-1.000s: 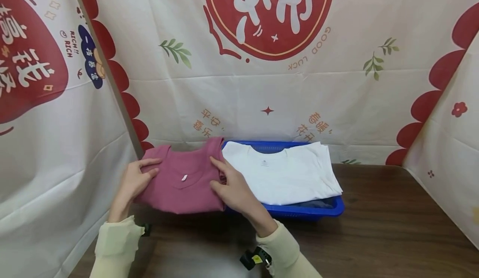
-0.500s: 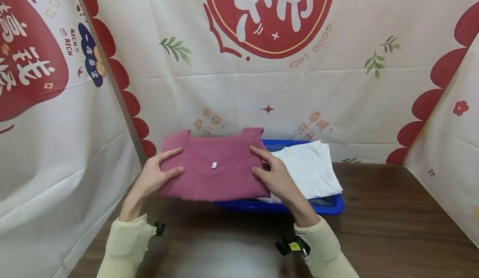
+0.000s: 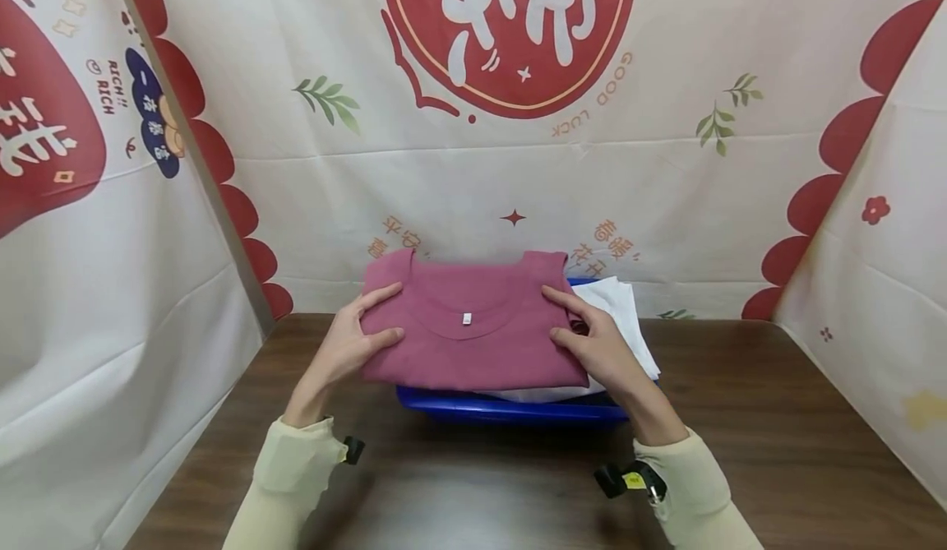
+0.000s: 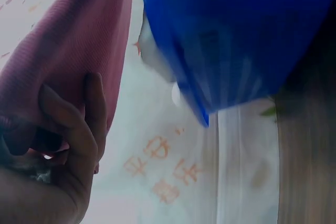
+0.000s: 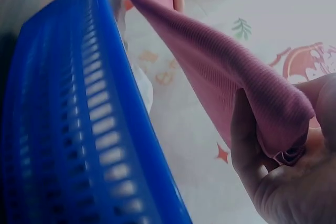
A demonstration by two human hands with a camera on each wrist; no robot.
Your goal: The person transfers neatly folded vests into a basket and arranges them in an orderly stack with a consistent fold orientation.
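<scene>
A folded pink shirt with a round neckline and small white label hangs over a blue plastic basket. My left hand grips its left side, thumb on top and fingers beneath; the left wrist view shows those fingers under the cloth. On the opposite side my right hand pinches the shirt's right edge the same way, and the right wrist view shows the folded layers between its thumb and fingers. A folded white shirt lies in the basket, mostly hidden by the pink one. The wrist views show space between pink shirt and basket rim.
The basket stands on a dark brown wooden table, close to a white printed cloth backdrop. Similar cloth side walls rise left and right. A dark item shows under the white shirt at the basket's front.
Both hands have carried the pink shirt rightward from beside the basket to over it, covering most of the white shirt. The head view has also shifted slightly.
</scene>
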